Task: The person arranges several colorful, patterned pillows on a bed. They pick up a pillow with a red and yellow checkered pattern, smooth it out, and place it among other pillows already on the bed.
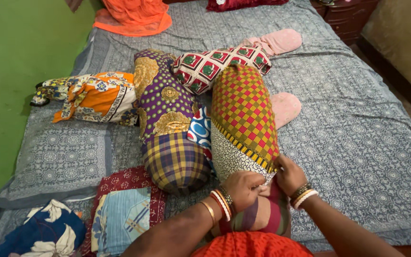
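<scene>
A long bolster pillow in a yellow, red and green checked cover [243, 107] lies on the bed, its near end in a white patterned and striped part. My left hand [244, 189] grips the cover's edge at that near end. My right hand [288, 173] pinches the same edge just to the right. Both wrists carry bangles. To the left lies a second bolster in a purple dotted and plaid cover [167, 128], touching the first.
A grey patterned bedsheet [357, 138] covers the bed. A red and white checked pillow [220, 64], an orange patterned pillow [96, 97] and pink pillows [281, 40] lie further back. Folded cloths [120, 219] sit near left. Green wall at left, orange cloth [132, 16] far back.
</scene>
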